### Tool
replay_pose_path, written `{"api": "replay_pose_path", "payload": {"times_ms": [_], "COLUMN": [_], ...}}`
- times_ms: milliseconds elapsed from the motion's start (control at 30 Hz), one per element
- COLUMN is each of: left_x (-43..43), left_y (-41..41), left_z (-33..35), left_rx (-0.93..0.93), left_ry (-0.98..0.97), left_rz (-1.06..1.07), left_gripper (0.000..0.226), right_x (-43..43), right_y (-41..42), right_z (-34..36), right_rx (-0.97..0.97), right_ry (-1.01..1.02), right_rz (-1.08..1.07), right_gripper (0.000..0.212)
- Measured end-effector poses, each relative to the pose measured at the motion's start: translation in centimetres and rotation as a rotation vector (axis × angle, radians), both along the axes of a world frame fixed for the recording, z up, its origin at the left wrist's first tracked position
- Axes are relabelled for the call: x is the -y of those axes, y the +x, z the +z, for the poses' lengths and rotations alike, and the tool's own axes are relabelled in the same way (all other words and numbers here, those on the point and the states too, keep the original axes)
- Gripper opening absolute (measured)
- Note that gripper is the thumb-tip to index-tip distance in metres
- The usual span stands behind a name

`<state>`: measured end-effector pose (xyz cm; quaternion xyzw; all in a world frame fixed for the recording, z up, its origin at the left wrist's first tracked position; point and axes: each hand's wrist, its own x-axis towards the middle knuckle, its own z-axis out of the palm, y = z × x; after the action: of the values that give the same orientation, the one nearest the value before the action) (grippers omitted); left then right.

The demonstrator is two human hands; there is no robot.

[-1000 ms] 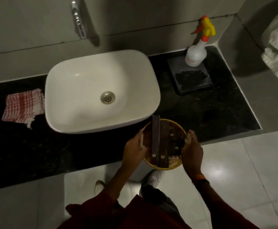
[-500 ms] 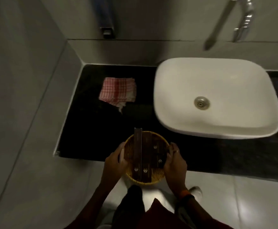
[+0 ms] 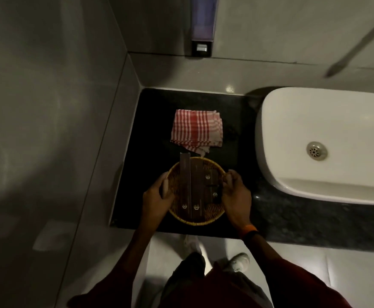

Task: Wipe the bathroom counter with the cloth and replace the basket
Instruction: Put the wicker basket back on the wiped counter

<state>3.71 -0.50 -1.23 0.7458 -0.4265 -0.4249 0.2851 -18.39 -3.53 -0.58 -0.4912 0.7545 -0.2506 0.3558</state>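
Carried leftward past the sink (image 3: 328, 138), basket (image 3: 196, 220) now over the counter's left end, near the cloth.

Both hands grip the round wicker basket by opposite rims: left hand (image 3: 157, 200) curled closed on its left edge, right hand (image 3: 236, 196) closed on its right edge. Dark flat boxes (image 3: 196, 190) lie inside. Folded red-checked cloth (image 3: 196, 130) rests on the black counter (image 3: 150, 134) just behind the basket, left of the sink.

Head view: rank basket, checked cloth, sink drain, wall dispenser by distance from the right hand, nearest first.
1. Basket, gripped by the right hand at its right rim.
2. Checked cloth, behind the basket.
3. Sink drain, to the right.
4. Wall dispenser, top.
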Motion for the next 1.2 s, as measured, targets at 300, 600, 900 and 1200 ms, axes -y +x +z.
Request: {"api": "replay_pose_path", "payload": {"times_ms": [300, 600, 900, 1200], "left_x": [14.8, 24.4, 22.7, 21.5], "left_y": [0.7, -1.1, -5.6, -24.5], "left_z": [-0.5, -1.7, 8.4, 17.7], "left_rx": [0.047, 0.022, -0.39, -0.562], "left_ry": [-0.076, 0.181, -0.071, -0.228], "left_rz": [0.1, 0.015, -0.065, -0.343], "left_gripper": [0.046, 0.023, 0.032, 0.007], "right_x": [11.9, 18.7, 17.2, 11.1], "right_y": [1.6, 3.9, -5.2, -23.2], "right_z": [0.6, -0.9, 10.4, 15.6], "right_rx": [-0.013, -0.025, 0.431, 0.945], "right_ry": [-0.032, 0.17, -0.05, -0.095], "right_rz": [-0.041, -0.059, -0.214, -0.298], "right_gripper": [0.045, 0.044, 0.027, 0.026]}}
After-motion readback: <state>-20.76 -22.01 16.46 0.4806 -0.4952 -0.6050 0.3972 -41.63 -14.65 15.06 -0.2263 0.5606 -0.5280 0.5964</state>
